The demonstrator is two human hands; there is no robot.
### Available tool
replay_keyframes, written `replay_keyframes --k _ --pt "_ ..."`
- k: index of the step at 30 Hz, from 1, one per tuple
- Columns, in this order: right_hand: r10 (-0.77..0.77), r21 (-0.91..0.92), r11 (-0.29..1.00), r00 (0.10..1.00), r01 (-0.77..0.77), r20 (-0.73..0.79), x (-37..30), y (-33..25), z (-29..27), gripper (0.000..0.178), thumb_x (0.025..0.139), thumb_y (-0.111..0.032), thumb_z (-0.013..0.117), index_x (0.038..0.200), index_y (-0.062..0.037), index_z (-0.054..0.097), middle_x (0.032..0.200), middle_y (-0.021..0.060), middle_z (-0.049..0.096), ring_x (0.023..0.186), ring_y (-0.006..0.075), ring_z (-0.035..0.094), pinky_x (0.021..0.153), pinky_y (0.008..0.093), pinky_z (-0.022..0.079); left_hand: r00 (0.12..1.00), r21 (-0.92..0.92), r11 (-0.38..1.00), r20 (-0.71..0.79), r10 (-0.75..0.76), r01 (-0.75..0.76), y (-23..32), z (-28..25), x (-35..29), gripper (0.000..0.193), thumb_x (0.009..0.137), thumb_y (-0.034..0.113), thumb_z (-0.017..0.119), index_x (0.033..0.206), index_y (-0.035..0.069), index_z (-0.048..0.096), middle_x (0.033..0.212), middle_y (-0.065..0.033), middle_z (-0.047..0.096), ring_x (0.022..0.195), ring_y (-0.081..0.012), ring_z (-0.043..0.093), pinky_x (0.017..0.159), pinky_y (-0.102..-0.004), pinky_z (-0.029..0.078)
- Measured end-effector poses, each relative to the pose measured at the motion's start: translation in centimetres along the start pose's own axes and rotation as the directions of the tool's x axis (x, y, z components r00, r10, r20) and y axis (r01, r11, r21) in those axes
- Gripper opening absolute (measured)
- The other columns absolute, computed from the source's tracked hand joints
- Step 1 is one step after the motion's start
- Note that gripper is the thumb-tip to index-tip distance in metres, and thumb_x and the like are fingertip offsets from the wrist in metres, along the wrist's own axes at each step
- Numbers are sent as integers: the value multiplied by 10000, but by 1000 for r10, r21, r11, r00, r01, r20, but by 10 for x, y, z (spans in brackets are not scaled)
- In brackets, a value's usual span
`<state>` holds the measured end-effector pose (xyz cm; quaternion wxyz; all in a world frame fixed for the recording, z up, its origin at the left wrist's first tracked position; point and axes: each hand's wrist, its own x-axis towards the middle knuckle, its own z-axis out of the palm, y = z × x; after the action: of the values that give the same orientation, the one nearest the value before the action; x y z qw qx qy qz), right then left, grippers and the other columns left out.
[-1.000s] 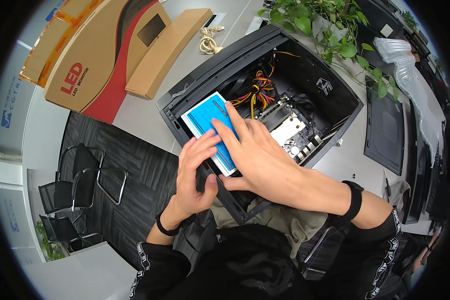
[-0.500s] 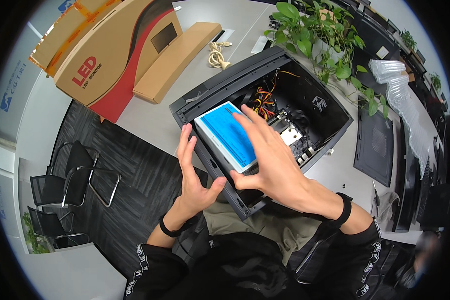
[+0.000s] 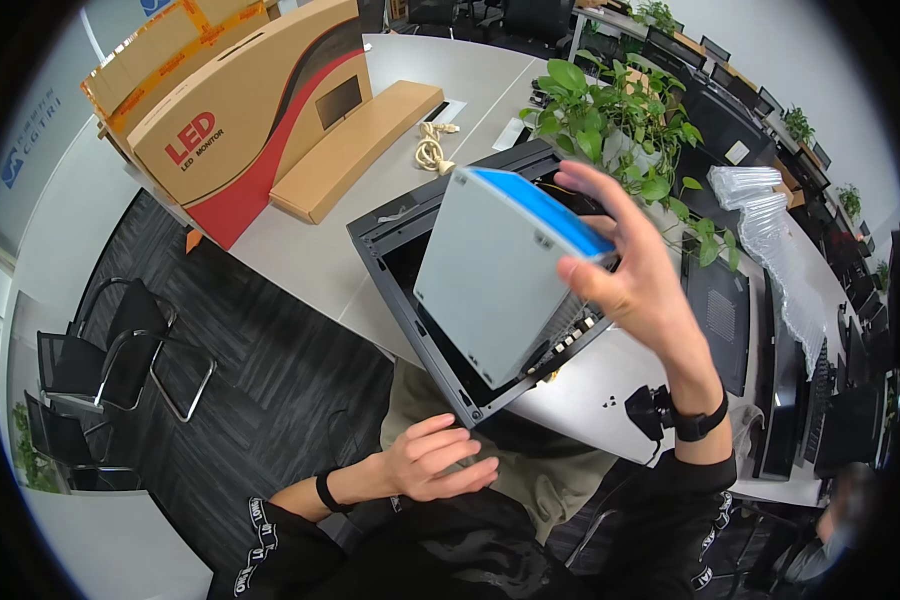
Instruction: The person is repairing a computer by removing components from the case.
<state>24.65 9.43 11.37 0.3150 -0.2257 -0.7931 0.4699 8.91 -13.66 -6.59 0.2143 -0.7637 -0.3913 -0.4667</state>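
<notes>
A grey metal box with a blue face, seemingly a power supply unit (image 3: 495, 270), stands tilted up over the open black computer case (image 3: 417, 320). My right hand (image 3: 635, 255) grips its upper right end, with the thumb on the near corner and the fingers over the blue face. My left hand (image 3: 440, 458) is just below the case's near corner, fingers loosely bent and holding nothing; I cannot tell whether it touches the case. The box hides most of the case's inside; several light-coloured ports (image 3: 575, 335) show beside its lower right edge.
A large monitor carton (image 3: 260, 120) and a long narrow carton (image 3: 355, 150) stand at the left, near a coiled pale cable (image 3: 430, 150). A leafy plant (image 3: 630, 120) is behind the case. To the right lie a black side panel (image 3: 720, 310), bubble wrap (image 3: 770, 240) and small dark screws (image 3: 611, 402).
My right hand has lifted and tilted the power supply unit up from the case, turning its grey side into sight. The left hand has left the case's left edge and moved down toward me.
</notes>
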Motion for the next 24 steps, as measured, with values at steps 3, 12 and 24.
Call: replay_keyframes --k 3,12,24 --pt "45 35 998 998 -44 -36 7 1 -23 801 888 -324 809 1540 -35 442 1526 196 501 1179 257 629 1011 385 507 998 -21 1000 60 -13 14 -2 19 -2 399 784 305 900 1139 197 753 1195 -16 646 1119 -215 614 1051 -432 499" --pt "199 219 960 974 -172 -106 0 26 -87 611 1031 -375 630 1491 11 514 1307 134 656 1167 151 587 1023 287 449 996 158 984 39 81 -87 -35 41 -9 436 918 33 712 1287 265 681 1253 25 670 1160 -149 614 1042 -337 479" --pt "275 321 911 962 -260 1 44 24 -74 526 1086 -344 575 1433 50 536 1322 108 638 1248 175 569 1071 328 440 891 -455 771 140 -431 445 -96 -35 93 1055 759 288 928 1588 46 322 1658 -228 302 1541 -398 314 1245 -492 288"
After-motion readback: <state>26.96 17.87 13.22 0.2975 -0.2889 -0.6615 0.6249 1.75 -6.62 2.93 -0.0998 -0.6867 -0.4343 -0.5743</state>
